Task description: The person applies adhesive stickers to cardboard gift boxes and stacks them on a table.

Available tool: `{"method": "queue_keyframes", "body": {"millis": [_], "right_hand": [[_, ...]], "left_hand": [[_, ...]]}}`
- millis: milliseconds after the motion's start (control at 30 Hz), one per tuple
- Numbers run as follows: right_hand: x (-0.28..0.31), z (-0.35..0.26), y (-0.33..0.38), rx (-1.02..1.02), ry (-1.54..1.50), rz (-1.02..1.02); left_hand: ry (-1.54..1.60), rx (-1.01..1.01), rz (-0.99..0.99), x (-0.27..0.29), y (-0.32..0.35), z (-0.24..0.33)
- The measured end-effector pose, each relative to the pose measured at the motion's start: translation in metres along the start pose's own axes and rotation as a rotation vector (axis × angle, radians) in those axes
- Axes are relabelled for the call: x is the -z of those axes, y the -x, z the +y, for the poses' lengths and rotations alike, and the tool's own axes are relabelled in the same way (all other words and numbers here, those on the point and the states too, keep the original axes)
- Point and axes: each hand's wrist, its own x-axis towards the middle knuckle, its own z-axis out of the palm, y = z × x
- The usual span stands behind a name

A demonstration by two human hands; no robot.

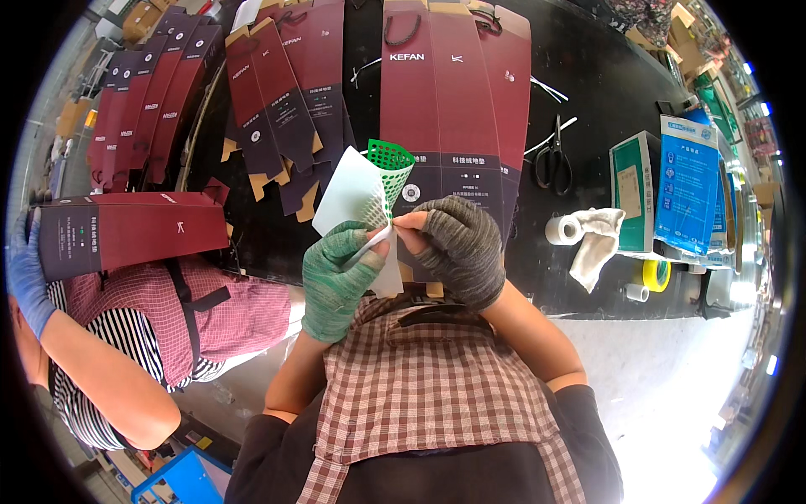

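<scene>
- Above the near edge of the black tabletop, I see a curled white-and-green sheet, its green side dotted
- From my remote seat, the left hand, gloved in green fingerless knit, shows thumb and fingers closed on that sheet
- Opposite, the right hand, gloved in dark grey fingerless knit, pinches its edge between thumb and fingertip
- Beyond them, I see flat burgundy-and-purple cardboard cartons
- To the right, I make out black-handled scissors and a white roll, its end trailing

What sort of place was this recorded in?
Probably a packing workshop: flattened maroon cartons lie on a black worktable, with scissors beside them, and a co-worker's blue-gloved hand is on another carton.
</scene>
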Motion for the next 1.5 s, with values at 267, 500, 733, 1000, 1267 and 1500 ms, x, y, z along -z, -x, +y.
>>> {"method": "queue_keyframes", "body": {"millis": [267, 500, 733, 1000, 1267, 1500], "right_hand": [[-0.002, 0.001, 0.003, -0.09, -0.071, 0.019], [0.005, 0.016, 0.01, -0.455, -0.314, -0.034], [0.046, 0.124, 0.03, -0.548, 0.126, -0.076], [0.043, 0.143, 0.018, -0.249, 0.46, -0.315], [0.036, 0.144, 0.013, -0.069, 0.701, -0.429], [0.037, 0.145, 0.014, 0.055, 0.723, -0.492]], "left_hand": [[-0.003, 0.04, -0.003, 0.0, -0.001, -0.001], [0.008, 0.085, 0.037, 0.001, -0.008, -0.007], [0.036, 0.081, 0.155, 0.012, -0.013, -0.011], [0.048, 0.071, 0.151, 0.013, -0.016, -0.012], [0.071, 0.078, 0.161, 0.016, -0.018, -0.013], [0.06, 0.095, 0.161, 0.016, -0.019, -0.012]]}}
